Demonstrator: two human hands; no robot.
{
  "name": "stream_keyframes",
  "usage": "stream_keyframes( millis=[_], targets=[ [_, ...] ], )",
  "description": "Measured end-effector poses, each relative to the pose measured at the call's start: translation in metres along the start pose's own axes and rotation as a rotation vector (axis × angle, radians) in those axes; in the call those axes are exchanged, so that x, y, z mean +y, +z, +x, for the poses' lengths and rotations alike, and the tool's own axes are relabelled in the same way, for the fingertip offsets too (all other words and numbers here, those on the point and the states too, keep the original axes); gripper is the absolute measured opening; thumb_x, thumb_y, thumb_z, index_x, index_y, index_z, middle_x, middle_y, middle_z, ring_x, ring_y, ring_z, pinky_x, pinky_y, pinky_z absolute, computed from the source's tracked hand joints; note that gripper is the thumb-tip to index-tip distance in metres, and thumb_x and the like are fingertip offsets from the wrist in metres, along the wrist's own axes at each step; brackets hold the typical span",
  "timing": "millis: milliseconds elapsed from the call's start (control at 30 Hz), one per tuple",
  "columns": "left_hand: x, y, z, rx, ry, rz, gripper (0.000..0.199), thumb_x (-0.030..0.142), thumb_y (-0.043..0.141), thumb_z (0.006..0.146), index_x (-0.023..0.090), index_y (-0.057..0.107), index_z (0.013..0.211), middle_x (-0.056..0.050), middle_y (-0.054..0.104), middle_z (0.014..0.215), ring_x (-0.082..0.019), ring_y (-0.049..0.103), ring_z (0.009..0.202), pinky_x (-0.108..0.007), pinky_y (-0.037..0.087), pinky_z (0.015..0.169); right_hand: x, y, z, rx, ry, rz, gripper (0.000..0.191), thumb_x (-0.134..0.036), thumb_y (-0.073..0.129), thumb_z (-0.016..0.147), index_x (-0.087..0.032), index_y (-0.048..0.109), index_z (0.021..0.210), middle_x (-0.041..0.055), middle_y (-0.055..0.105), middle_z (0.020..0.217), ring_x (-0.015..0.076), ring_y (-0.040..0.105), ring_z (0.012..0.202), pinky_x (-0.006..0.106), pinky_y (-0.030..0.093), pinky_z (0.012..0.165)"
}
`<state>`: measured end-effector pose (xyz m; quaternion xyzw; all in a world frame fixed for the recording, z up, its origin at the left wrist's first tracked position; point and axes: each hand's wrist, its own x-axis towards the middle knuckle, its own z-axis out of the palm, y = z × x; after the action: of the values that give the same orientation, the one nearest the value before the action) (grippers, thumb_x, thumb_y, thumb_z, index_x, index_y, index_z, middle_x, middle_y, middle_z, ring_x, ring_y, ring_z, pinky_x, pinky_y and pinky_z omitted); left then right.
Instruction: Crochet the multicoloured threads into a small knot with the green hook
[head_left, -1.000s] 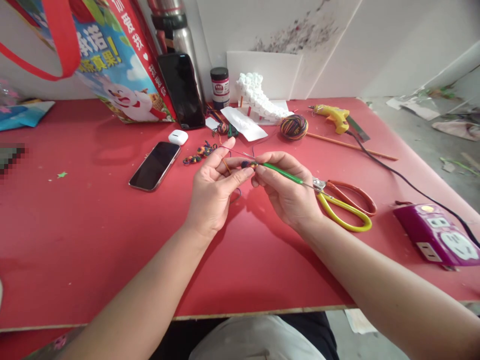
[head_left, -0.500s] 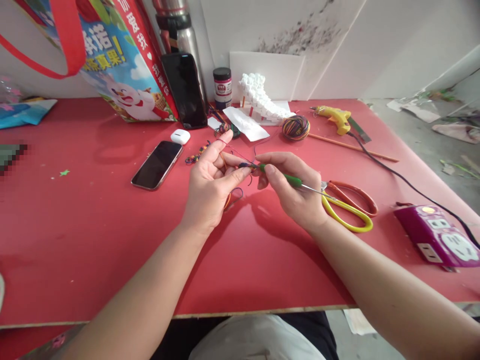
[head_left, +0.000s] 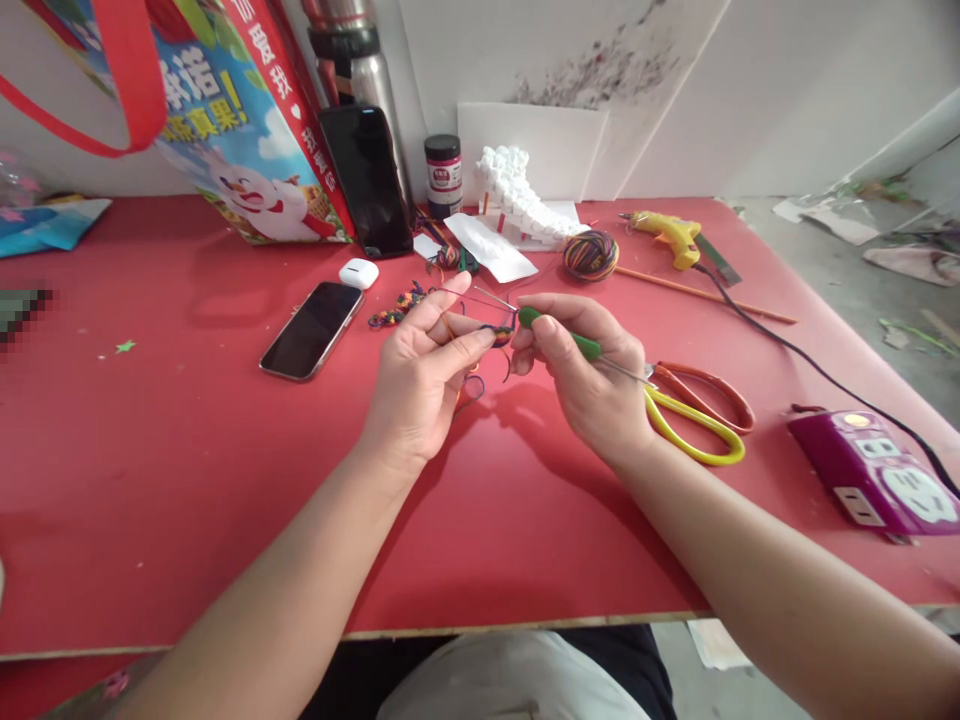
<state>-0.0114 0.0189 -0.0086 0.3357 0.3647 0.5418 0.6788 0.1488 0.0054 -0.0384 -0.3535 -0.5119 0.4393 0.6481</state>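
Green-handled hook (head_left: 587, 348) is gripped in the right hand (head_left: 589, 365), long axis angled forward-left; just left of those fingers, the multicoloured yarn piece (head_left: 501, 336) is pinched by the left hand (head_left: 424, 375) above the desk (head_left: 525, 540).

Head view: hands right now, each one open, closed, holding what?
Left hand: closed, pinching a small multicoloured yarn piece.
Right hand: closed, holding a green-handled hook.

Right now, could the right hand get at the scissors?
Probably yes: the scissors lie close beside the right hand with nothing seen lying on them, though the green hook it holds may need putting down first.
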Motion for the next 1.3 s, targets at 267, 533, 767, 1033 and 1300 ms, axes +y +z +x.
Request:
stream_keyframes(
  millis=[267, 533, 767, 1033, 1300],
  targets=[
    [0.0015, 0.0015, -0.0024, 0.018, 0.052, 0.085, 0.049, 0.011, 0.084, 0.077, 0.022, 0.075, 0.125, 0.004, 0.068, 0.075, -0.014, 0.064, 0.070, -0.027, 0.051, 0.060, 0.0028, -0.0031, 0.0034, 0.004, 0.191, 0.167, 0.028, -0.050, 0.091, 0.087, -0.029, 0.083, 0.103, -0.0025, 0.075, 0.079, 0.0138, 0.067, 0.064, 0.032, 0.060, 0.066],
    [-0.0017, 0.0004, -0.0061, -0.003, 0.070, 0.153, 0.056, 0.015, 0.087, 0.078, 0.024, 0.075, 0.132, 0.003, 0.069, 0.082, -0.013, 0.064, 0.070, -0.026, 0.052, 0.057, 0.0047, -0.0035, 0.0008, -0.035, 0.118, 0.061, 0.017, -0.036, 0.090, 0.088, -0.030, 0.086, 0.104, -0.0033, 0.074, 0.076, 0.0150, 0.066, 0.067, 0.034, 0.061, 0.069],
    [-0.0023, 0.0032, -0.0046, 0.003, 0.059, 0.165, 0.054, 0.010, 0.086, 0.075, 0.021, 0.075, 0.127, 0.002, 0.072, 0.078, -0.013, 0.066, 0.071, -0.025, 0.050, 0.058, 0.0023, -0.0025, 0.0019, 0.026, 0.192, 0.082, 0.011, -0.022, 0.088, 0.081, -0.026, 0.086, 0.092, -0.0030, 0.074, 0.074, 0.0126, 0.064, 0.064, 0.031, 0.058, 0.067],
    [0.0020, 0.0029, -0.0020, 0.013, -0.066, 0.030, 0.044, 0.008, 0.086, 0.072, 0.021, 0.077, 0.114, 0.003, 0.072, 0.077, -0.012, 0.064, 0.067, -0.025, 0.047, 0.056, 0.0000, -0.0024, 0.0042, 0.009, 0.233, 0.132, 0.011, -0.023, 0.088, 0.077, -0.025, 0.083, 0.087, -0.0027, 0.076, 0.077, 0.0125, 0.064, 0.062, 0.032, 0.057, 0.064],
    [0.0009, 0.0035, -0.0021, -0.001, 0.019, 0.069, 0.049, 0.010, 0.086, 0.074, 0.021, 0.076, 0.120, 0.001, 0.076, 0.083, -0.014, 0.067, 0.072, -0.025, 0.050, 0.059, -0.0003, 0.0019, 0.0040, 0.048, 0.235, 0.189, 0.015, -0.027, 0.090, 0.076, -0.024, 0.082, 0.088, -0.0028, 0.074, 0.075, 0.0114, 0.060, 0.061, 0.032, 0.057, 0.065]
  ],
)
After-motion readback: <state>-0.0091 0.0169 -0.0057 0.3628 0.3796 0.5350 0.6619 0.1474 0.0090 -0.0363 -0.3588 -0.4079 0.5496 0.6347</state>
